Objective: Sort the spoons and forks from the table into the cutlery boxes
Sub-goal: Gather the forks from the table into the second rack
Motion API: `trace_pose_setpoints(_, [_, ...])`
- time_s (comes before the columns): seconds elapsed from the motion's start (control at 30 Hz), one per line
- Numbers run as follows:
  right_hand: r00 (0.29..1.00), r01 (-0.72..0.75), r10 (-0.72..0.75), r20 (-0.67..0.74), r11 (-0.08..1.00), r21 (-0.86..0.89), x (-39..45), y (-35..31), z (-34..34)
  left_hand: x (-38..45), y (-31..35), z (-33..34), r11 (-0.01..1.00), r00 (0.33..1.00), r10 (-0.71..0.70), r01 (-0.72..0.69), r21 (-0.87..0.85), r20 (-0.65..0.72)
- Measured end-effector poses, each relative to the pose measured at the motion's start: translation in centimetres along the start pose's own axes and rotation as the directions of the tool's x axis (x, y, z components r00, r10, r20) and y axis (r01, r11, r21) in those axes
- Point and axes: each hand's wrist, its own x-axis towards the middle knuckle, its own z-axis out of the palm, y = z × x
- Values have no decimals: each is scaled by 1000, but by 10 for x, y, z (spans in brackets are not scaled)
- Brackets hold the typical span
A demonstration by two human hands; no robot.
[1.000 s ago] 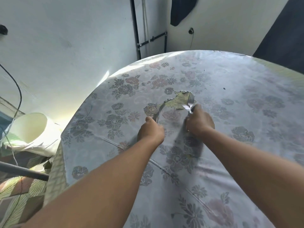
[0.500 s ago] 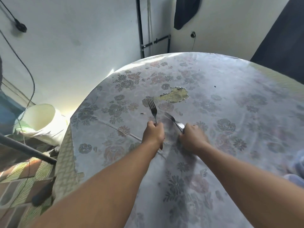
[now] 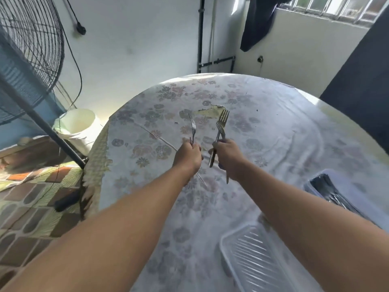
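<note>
- The left hand [image 3: 188, 155] is curling its fingers around the handle of a single fork [image 3: 192, 127], holding it upright above the tabletop [image 3: 284, 131] with the tines pointing away from the person.
- The right hand [image 3: 227, 157] is gripping two forks [image 3: 221, 125] together by their handles; their tines are fanning apart at the top and the handle ends are sticking out below the fist.
- The two hands are sitting side by side, near each other but not touching, both raised over the middle of the tabletop.
- A floral cloth is covering the round tabletop, with a torn patch [image 3: 210, 111] showing just beyond the fork tines.
- A clear ribbed cutlery box [image 3: 248, 256] is lying at the near edge, partly hidden under the right forearm.
- A second cutlery box [image 3: 328, 186] is sitting at the right edge, with dark metal cutlery inside; its kind is too blurred to tell.
- A standing fan [image 3: 27, 45] and a white bucket [image 3: 77, 125] are standing left of the tabletop.
</note>
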Motion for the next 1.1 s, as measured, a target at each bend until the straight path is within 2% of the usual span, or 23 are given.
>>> trace_pose_setpoints(0.07, [1000,14,-14,7,1000,-14,-18,0,-6,-16,-2,5,996,999,-32,34,-88,21])
trace_pose_setpoints(0.2, [1000,0,-1,-19,999,-52,-48,10,-21,-35,-4,14,996,999,-16,19,-83,28])
trace_pose_setpoints(0.37, [997,-18,13,-71,998,-67,-79,31,-48,-70,-2,34,967,988,-76,106,-231,135])
trace_pose_setpoints(0.67, [999,10,-14,-39,995,-102,-79,73,-130,-121,5,109,900,971,-158,216,-378,178])
trace_pose_setpoints(0.8, [998,24,-15,66,991,-128,-65,91,-204,-144,33,174,894,977,-197,214,-394,83])
trace_pose_setpoints(0.93, [993,64,-53,107,992,-107,-60,104,-264,-158,52,221,938,976,-220,210,-276,-5])
trace_pose_setpoints(1.1, [987,111,-77,141,963,-246,-65,131,-348,-192,57,292,907,942,-315,263,-328,-116])
